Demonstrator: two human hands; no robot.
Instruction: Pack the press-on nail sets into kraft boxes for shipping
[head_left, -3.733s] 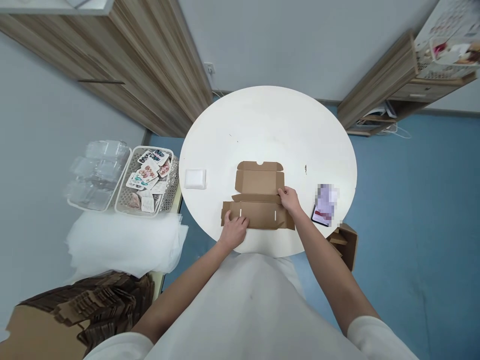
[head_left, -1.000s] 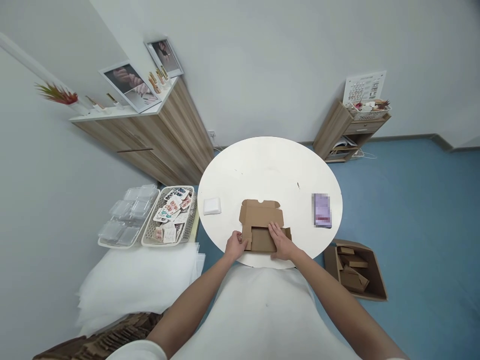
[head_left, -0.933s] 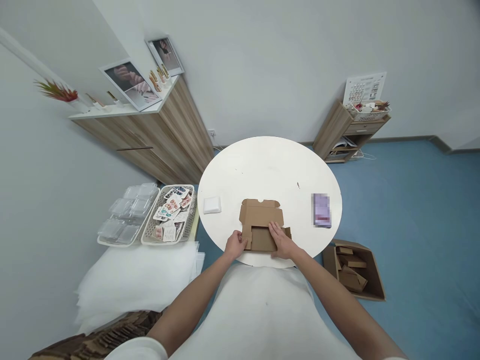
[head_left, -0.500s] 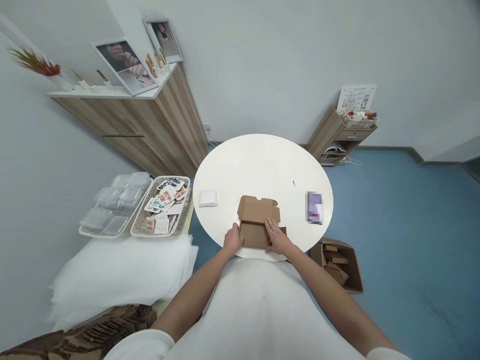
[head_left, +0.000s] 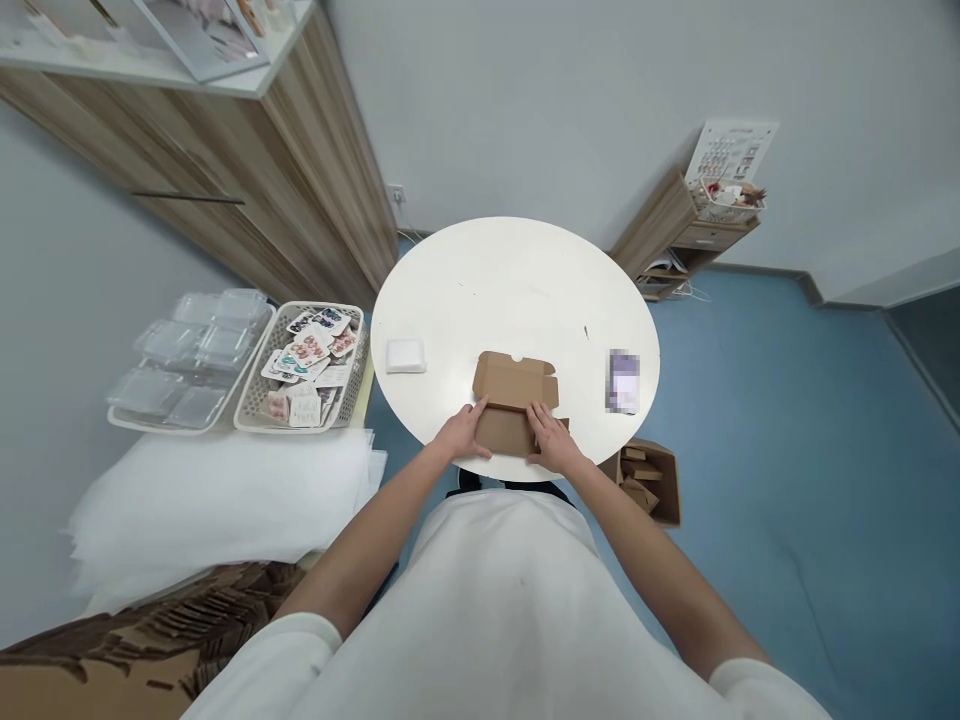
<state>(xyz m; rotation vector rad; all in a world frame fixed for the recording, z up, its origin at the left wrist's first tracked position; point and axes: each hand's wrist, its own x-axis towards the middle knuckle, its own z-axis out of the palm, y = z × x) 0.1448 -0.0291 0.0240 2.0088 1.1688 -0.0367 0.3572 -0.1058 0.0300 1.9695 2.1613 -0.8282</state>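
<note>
A brown cardboard box (head_left: pixel 516 382) lies on the white oval table (head_left: pixel 517 280) near its front edge, its flapped lid folded back away from me. My left hand (head_left: pixel 463 436) is at the box's left side, thumb and fingers apart around the corner. On the right side, my right hand (head_left: pixel 551 438) has its fingers on the box near the fold, also spread. A small white packet (head_left: pixel 406 356) sits at the table's left. Toward the right lies a purple item (head_left: pixel 622 381), blurred by pixels.
Left of the table are a basket of printed cards (head_left: pixel 247 408), clear plastic cases (head_left: pixel 172 345), white sheets (head_left: pixel 225 500) and stacked brown cardboard (head_left: pixel 172 625). A carton (head_left: pixel 667 490) of small boxes stands on the floor at right.
My left hand has shifted from the box's outer left edge to its upper left corner, and its fingers have opened. The camera view has tilted downward.
</note>
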